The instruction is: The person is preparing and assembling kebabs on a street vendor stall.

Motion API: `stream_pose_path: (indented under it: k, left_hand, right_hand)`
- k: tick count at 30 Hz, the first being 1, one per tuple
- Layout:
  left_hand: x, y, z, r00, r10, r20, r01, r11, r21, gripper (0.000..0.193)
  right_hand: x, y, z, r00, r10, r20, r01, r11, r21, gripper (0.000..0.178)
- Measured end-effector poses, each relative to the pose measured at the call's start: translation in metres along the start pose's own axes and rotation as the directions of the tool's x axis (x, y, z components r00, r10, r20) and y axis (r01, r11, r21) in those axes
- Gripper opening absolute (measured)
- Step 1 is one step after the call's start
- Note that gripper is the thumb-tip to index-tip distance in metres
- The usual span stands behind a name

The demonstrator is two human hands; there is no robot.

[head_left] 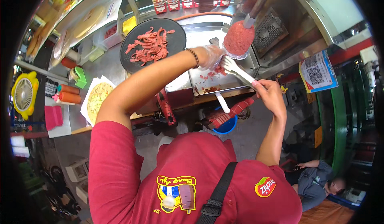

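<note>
My left hand [211,56], in a clear plastic glove, reaches to the base of a red meat cone [239,38] on a vertical spit and touches meat scraps there. My right hand [270,94] grips the handle of white tongs [236,69], whose tips point at the scraps [218,71] on the steel drip tray [224,84] under the cone. A round black pan [138,62] to the left holds a pile of sliced red meat [150,44].
A flatbread [98,96] lies on white paper at the counter's left. Orange sauce bottles [69,94], a green holder [81,77], plastic tubs [108,34] and a yellow fan [24,94] stand nearby. A blue bucket [228,126] sits below. A person [318,182] sits at lower right.
</note>
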State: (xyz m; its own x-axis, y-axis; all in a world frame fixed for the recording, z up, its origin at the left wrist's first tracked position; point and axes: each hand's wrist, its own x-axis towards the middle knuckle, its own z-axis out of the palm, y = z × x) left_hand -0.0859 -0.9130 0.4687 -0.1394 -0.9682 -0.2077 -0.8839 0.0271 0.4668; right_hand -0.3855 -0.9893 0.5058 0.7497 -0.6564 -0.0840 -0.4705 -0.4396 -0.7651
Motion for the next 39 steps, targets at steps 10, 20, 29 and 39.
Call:
stream_pose_path:
  k: [10,20,29,39]
  left_hand:
    - [-0.205,0.011,-0.129,0.970,-0.166,-0.179,0.207,0.948,0.243,0.027]
    - [-0.497,-0.188,-0.002,0.888,-0.322,-0.328,0.287,0.946,-0.150,0.018]
    - [-0.602,-0.246,0.166,0.760,-0.397,-0.515,0.370,0.915,-0.158,0.055]
    - [-0.616,-0.250,0.189,0.591,-0.426,-0.685,0.420,0.888,-0.190,0.038]
  right_hand:
    - [-0.010,-0.152,0.066,0.985,-0.161,-0.069,0.166,0.983,0.083,0.031]
    - [-0.005,-0.289,0.350,0.909,-0.369,0.195,0.388,0.919,-0.071,0.032]
    - [-0.015,-0.294,0.437,0.802,-0.461,0.381,0.584,0.739,-0.336,0.030]
    - [-0.023,-0.331,0.442,0.745,-0.514,0.425,0.662,0.647,-0.377,0.032]
